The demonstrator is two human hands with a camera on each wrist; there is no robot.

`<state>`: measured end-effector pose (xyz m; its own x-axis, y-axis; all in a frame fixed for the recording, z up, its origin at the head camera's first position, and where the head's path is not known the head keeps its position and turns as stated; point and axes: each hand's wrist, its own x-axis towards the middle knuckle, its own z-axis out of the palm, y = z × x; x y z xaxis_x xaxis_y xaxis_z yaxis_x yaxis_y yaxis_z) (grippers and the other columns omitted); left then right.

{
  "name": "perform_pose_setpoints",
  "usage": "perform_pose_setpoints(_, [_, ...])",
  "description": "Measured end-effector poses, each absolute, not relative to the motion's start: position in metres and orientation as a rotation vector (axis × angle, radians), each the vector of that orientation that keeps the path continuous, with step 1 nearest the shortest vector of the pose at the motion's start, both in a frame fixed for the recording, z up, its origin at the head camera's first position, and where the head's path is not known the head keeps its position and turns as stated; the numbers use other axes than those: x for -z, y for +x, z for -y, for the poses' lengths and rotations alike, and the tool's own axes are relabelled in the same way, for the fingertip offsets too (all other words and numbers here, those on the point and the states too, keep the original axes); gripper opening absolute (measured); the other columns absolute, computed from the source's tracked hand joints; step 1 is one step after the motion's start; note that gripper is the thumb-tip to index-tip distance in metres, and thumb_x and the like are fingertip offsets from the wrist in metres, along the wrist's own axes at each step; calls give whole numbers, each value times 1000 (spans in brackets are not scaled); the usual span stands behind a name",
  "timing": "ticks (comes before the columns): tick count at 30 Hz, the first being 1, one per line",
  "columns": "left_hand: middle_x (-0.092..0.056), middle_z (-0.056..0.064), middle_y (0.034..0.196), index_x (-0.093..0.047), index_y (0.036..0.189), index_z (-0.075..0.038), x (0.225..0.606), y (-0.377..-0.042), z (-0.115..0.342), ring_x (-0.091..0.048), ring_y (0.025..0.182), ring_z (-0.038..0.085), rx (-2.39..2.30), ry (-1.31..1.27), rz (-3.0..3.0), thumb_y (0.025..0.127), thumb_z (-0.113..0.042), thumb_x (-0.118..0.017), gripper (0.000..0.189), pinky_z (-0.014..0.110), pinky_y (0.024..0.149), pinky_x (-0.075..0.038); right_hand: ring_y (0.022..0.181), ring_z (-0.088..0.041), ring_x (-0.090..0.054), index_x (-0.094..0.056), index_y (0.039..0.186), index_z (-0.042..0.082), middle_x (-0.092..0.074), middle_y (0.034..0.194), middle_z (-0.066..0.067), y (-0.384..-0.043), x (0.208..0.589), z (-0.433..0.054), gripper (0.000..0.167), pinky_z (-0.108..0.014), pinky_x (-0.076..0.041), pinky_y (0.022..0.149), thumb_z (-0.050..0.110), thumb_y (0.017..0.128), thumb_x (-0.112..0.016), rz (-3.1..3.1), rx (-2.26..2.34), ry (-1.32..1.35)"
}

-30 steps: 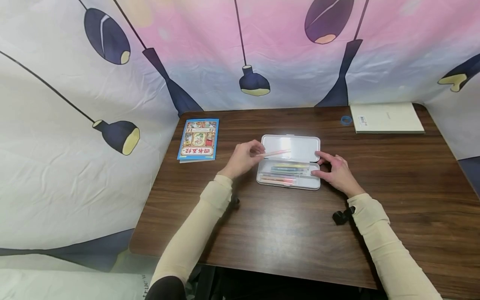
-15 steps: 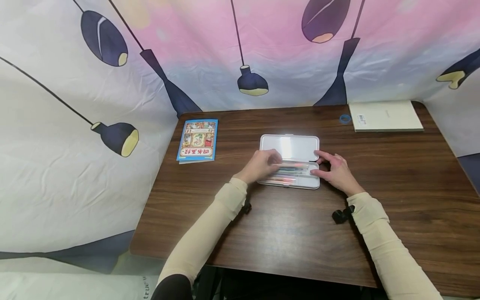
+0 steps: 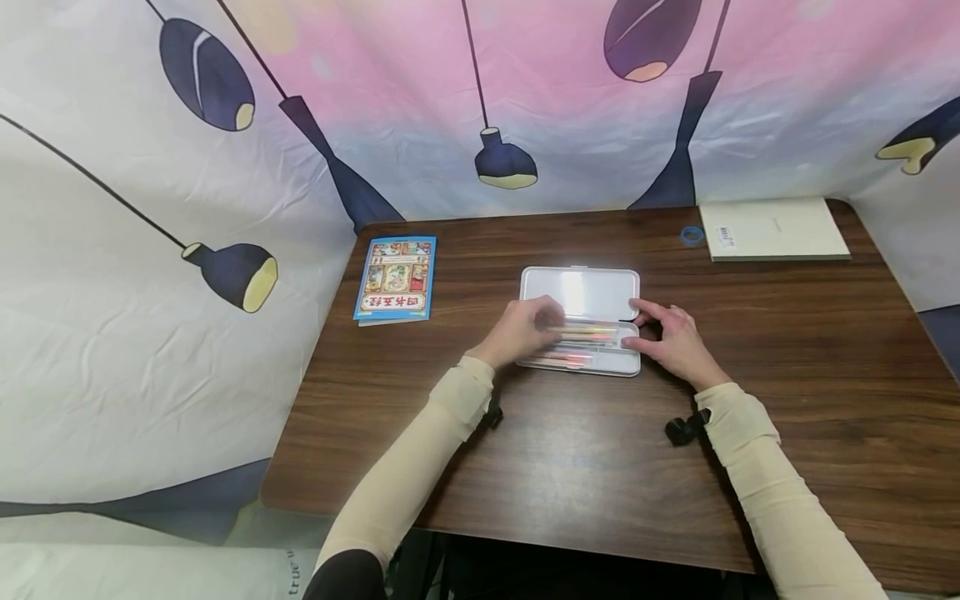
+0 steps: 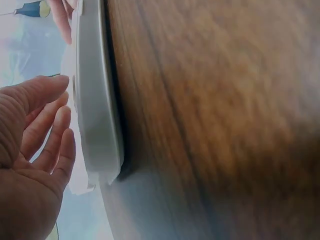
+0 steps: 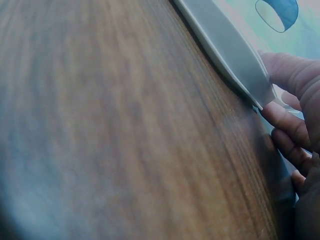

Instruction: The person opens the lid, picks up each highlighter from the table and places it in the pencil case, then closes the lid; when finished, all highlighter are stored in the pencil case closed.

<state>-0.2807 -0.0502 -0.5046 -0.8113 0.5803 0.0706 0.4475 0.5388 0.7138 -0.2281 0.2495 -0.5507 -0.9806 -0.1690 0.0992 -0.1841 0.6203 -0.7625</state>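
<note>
A white pencil case (image 3: 618,363) lies open on the table, its lid tilted back on the far side. Pens (image 3: 587,330), with yellow and pink ones showing, lie in its tray. My left hand (image 3: 517,333) is over the tray's left part, fingers bent and thumb close to the forefinger. In the left wrist view the left thumb (image 4: 47,90) hides the forefinger's tip, so a pen between them cannot be made out. My right hand (image 3: 675,343) grips the case's right end, forefinger by the lid and thumb at the tray's edge.
A blue-edged booklet (image 3: 396,279) lies at the table's far left, on top of something pale. At the back right are a cream book (image 3: 776,231) and a blue ring (image 3: 692,236). A printed cloth (image 3: 435,100) hangs behind the table.
My left hand has moved right and down from beside the lid to the tray, carrying a pink pen. That pen now lies lower, below the yellow one. The right hand stays at the case.
</note>
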Motion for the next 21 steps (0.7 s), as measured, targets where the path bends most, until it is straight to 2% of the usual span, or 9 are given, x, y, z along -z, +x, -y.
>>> perform_pose_setpoints(11, [-76,3,108,-73,112,-9,509,-291,78,-72,101,16,-1433,619,-2686,93,-8,-81,21,32,93,-59,114,-39,-46,-54,150,0,-65,117,-18,-228,551,-250,68,-67,-20,115,22,92,-83,2820,-1340,284])
perform_pose_setpoints(16, [-75,3,108,-73,112,-9,516,-299,97,-72,102,17,-1494,529,-2701,92,-9,-82,22,36,95,-59,115,-39,-44,-52,151,2,-64,119,-18,-228,548,-249,69,-67,-24,113,25,93,-82,2848,-1334,252])
perform_pose_setpoints(21, [-76,2,111,-72,112,-12,519,-303,115,-71,104,17,-1519,437,-2699,90,-12,-85,25,36,96,-58,116,-40,-45,-52,151,2,-65,119,-18,-227,548,-249,70,-67,-23,114,25,93,-82,2849,-1332,260])
